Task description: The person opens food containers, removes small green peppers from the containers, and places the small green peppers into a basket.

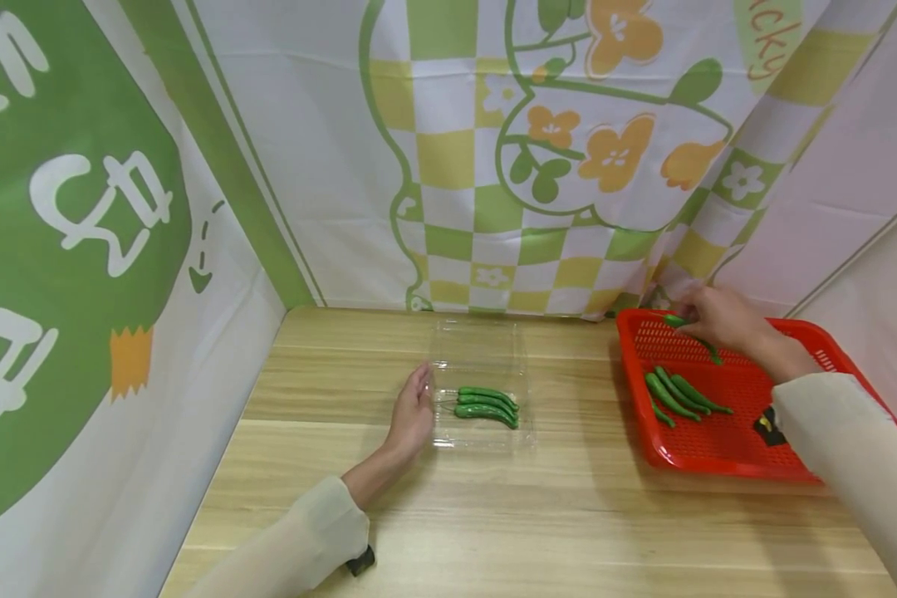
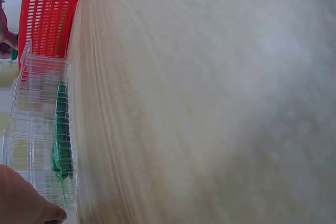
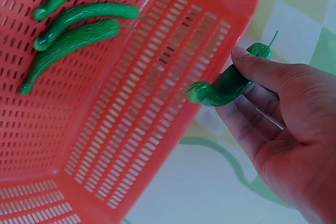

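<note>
- Head view: the work surface is a wood-grain tabletop (image 1: 561,531), set against a fabric backdrop (image 1: 444,158) printed with checks and orange flowers. A green panel (image 1: 67,282) with white lettering stands at the left.
- Position of items: a clear plastic container (image 1: 482,436) lies at the centre of the tabletop, its lid (image 1: 478,342) laid back toward the backdrop. Green peppers (image 1: 484,412) lie side by side in the near section. A red basket (image 1: 725,468) stands to the right, well apart from the container; loose peppers (image 3: 89,13) lie on its slotted floor.
- Visibility limits: the right sleeve (image 1: 845,432) covers part of the basket. A dark object (image 1: 768,426) at its cuff is partly covered and cannot be identified. In the left wrist view, the basket is cut off at the top edge, and the peppers in the container overlap and cannot be counted.
- Left hand (image 1: 411,415): fingers extended and close together, touching the left side of the container. The thumb is hidden in the head view.
- Right hand (image 1: 725,322): raised at the far side of the basket, thumb and fingers pinching one curved pepper (image 3: 207,94). Both pepper ends project from the grip.
- Hand spacing: well apart.
</note>
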Action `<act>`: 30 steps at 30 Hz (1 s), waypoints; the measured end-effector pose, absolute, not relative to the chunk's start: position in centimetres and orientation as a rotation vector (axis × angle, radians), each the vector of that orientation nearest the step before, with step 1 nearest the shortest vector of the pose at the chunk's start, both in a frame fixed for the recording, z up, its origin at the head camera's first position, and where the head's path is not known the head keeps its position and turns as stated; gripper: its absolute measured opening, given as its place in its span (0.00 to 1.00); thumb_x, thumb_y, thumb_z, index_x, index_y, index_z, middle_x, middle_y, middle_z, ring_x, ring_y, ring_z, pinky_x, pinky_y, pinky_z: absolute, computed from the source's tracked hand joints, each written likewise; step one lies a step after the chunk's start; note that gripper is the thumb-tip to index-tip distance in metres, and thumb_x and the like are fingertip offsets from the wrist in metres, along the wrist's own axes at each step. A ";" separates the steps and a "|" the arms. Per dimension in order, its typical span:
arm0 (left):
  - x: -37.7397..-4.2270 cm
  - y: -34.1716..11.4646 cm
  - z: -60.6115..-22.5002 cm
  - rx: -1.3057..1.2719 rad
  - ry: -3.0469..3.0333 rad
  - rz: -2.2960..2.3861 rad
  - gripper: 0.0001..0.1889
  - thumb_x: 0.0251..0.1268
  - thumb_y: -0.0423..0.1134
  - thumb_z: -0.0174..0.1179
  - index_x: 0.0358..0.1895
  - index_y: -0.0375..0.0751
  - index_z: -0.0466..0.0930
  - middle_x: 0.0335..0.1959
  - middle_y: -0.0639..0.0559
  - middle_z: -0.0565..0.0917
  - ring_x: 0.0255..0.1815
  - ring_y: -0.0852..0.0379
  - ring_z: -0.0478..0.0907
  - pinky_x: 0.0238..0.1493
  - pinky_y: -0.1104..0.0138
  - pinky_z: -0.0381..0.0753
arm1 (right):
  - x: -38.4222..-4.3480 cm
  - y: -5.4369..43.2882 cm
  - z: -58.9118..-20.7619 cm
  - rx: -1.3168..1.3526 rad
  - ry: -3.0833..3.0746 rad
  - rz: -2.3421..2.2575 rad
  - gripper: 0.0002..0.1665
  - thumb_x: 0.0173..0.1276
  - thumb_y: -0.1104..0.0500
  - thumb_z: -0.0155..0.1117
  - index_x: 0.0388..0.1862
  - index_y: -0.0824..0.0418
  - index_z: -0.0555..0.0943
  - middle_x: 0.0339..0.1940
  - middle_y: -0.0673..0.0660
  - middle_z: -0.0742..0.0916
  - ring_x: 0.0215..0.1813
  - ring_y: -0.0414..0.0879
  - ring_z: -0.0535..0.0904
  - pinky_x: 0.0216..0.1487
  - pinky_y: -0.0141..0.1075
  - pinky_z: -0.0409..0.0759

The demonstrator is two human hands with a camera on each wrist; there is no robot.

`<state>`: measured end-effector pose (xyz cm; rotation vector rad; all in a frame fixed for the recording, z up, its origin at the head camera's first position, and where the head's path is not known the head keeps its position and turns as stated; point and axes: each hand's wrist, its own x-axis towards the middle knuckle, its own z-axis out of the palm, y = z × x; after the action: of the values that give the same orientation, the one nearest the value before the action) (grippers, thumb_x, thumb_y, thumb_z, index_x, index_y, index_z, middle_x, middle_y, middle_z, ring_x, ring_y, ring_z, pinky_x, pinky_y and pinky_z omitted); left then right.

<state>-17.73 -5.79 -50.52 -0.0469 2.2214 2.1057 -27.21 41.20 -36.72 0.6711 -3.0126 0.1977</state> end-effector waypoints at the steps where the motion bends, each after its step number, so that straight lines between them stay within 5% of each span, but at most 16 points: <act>1: -17.7 -5.8 -50.5 -0.047 2.221 2.106 0.28 0.86 0.28 0.36 0.84 0.29 0.48 0.86 0.35 0.54 0.87 0.38 0.50 0.87 0.48 0.48 | -27.3 41.4 -36.8 0.669 -3.013 0.190 0.13 0.58 0.60 0.83 0.26 0.60 0.84 0.21 0.47 0.84 0.26 0.42 0.75 0.30 0.44 0.78; 30: -17.9 -5.8 -50.8 -0.048 2.207 2.131 0.29 0.85 0.26 0.36 0.84 0.28 0.49 0.85 0.34 0.54 0.86 0.37 0.50 0.87 0.49 0.48 | -28.2 44.7 -39.2 0.737 -3.112 0.145 0.10 0.49 0.69 0.82 0.24 0.61 0.87 0.23 0.48 0.86 0.30 0.45 0.80 0.36 0.49 0.85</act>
<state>-17.92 -5.82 -50.78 -0.0483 2.2068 2.1309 -28.25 44.71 -39.17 0.7374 -3.1117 0.1451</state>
